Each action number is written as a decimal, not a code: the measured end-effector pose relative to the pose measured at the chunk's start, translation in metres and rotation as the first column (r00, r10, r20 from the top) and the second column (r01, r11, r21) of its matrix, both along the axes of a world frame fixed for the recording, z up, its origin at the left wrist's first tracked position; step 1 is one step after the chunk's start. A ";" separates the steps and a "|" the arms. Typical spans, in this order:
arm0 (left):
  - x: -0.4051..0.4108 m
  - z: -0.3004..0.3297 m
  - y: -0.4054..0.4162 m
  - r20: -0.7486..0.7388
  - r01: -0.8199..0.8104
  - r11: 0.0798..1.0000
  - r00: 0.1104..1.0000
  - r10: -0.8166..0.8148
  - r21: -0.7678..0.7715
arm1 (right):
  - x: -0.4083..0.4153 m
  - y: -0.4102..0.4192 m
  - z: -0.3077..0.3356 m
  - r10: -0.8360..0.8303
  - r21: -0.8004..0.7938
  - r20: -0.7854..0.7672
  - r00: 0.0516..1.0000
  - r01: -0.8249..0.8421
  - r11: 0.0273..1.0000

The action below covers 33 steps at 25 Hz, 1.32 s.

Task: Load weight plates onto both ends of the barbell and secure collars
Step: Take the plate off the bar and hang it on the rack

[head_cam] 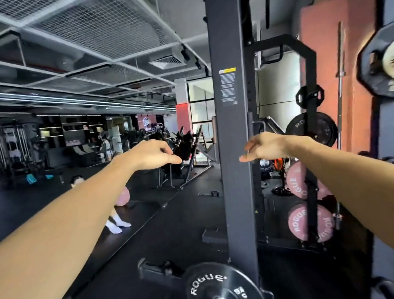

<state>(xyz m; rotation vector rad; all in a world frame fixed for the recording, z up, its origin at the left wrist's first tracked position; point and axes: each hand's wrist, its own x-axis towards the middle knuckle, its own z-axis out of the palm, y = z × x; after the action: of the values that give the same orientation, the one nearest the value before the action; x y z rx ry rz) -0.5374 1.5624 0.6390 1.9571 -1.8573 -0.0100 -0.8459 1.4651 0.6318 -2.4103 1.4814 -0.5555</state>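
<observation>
Black plate (222,291) marked "ROGUE" sits low centre, apparently already on a bar end; collar not visible, so can't tell if secured. Left hand (152,154) and right hand (263,146) reach fwd either side of rack upright (234,146), fingers loosely curled, holding nothing. Pink "ROGUE" plates (311,223) and a black "ROGUE" plate (311,128) wait on storage pegs at right. Judging by this: other end and collars prob. still to do.
</observation>
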 end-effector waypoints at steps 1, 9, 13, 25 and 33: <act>0.019 -0.002 0.000 -0.006 0.000 1.000 1.000 0.000 0.011 | 0.019 0.004 0.001 -0.007 0.003 -0.009 1.000 0.007 1.000; 0.105 -0.017 -0.038 -0.029 0.057 0.998 0.998 -0.057 0.018 | 0.110 -0.004 0.003 -0.052 -0.013 -0.064 0.997 0.052 0.999; 0.129 -0.011 -0.073 -0.023 0.073 0.997 0.997 -0.073 -0.010 | 0.132 -0.028 0.000 -0.078 -0.028 -0.035 0.996 0.077 0.997; 0.125 -0.051 -0.122 -0.091 0.272 0.962 0.959 -0.268 0.033 | 0.116 -0.022 -0.052 -0.267 0.024 -0.019 0.963 0.268 0.963; 0.120 -0.181 -0.119 -0.128 0.322 0.946 0.941 -0.314 0.044 | 0.112 -0.003 -0.175 -0.324 0.052 -0.016 0.946 0.324 0.945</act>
<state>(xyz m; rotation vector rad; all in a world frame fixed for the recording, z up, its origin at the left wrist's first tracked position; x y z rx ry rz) -0.4178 1.4438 0.4580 1.6343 -2.0930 -0.2823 -0.7342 1.4623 0.4569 -2.1404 1.8863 -0.5651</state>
